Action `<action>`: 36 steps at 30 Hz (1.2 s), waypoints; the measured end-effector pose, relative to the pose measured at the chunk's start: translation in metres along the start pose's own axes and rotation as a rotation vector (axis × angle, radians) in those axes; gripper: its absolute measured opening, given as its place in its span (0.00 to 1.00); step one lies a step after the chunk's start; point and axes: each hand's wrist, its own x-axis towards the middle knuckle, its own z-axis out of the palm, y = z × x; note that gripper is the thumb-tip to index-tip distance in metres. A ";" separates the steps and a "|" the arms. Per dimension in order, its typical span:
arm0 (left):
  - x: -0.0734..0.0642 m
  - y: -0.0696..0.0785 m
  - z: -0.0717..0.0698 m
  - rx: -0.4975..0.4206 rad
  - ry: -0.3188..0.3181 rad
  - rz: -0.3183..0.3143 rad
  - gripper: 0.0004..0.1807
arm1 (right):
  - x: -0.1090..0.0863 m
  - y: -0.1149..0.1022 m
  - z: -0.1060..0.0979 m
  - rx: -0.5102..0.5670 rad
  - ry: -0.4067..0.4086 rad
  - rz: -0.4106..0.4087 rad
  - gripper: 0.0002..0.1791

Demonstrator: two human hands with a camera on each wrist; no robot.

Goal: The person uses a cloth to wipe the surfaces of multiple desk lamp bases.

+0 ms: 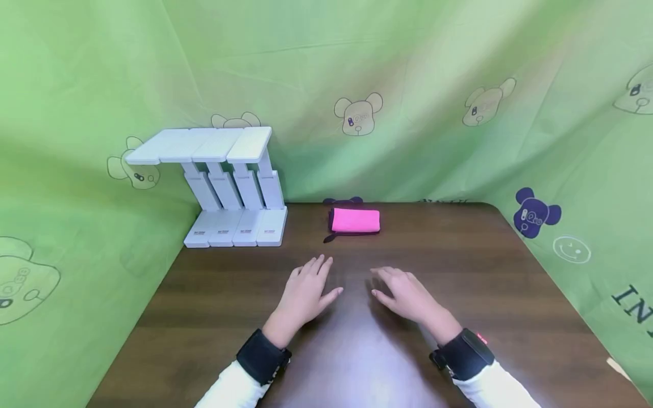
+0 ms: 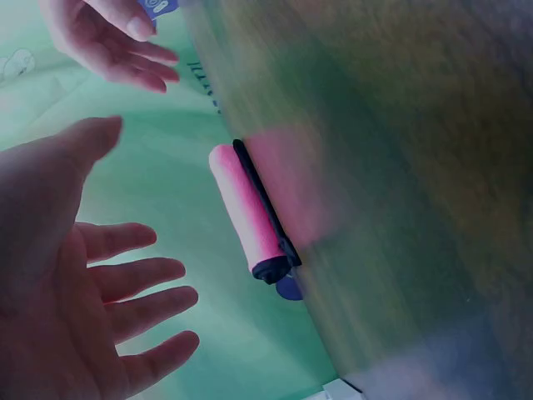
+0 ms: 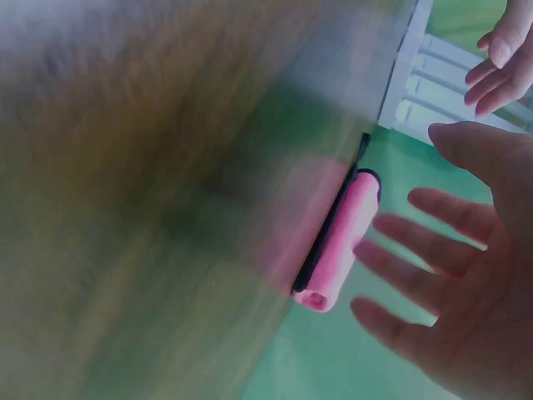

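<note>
A pink roll of soft-looking material point(image 1: 355, 220) with black edging lies near the back edge of the table; its exact kind cannot be told. A small black tab sticks out at its left end. My left hand point(image 1: 305, 292) is held over the table in front of the roll, fingers spread and nothing in it. Opposite it, my right hand point(image 1: 405, 293) hovers with relaxed fingers, also holding nothing. Both hands are apart from the roll and from each other. In the left wrist view the roll point(image 2: 246, 212) shows beyond the left fingertips; the right wrist view shows its other end.
Several white folding stands point(image 1: 234, 226) stand side by side at the table's back left, their top plates jutting leftward. The dark wooden table point(image 1: 204, 323) is glossy. A green curtain point(image 1: 306, 73) printed with bear heads hangs behind and along both sides.
</note>
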 end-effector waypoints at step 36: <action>-0.009 -0.008 0.001 -0.004 0.068 -0.046 0.34 | 0.176 0.095 0.020 0.174 -0.312 0.093 0.34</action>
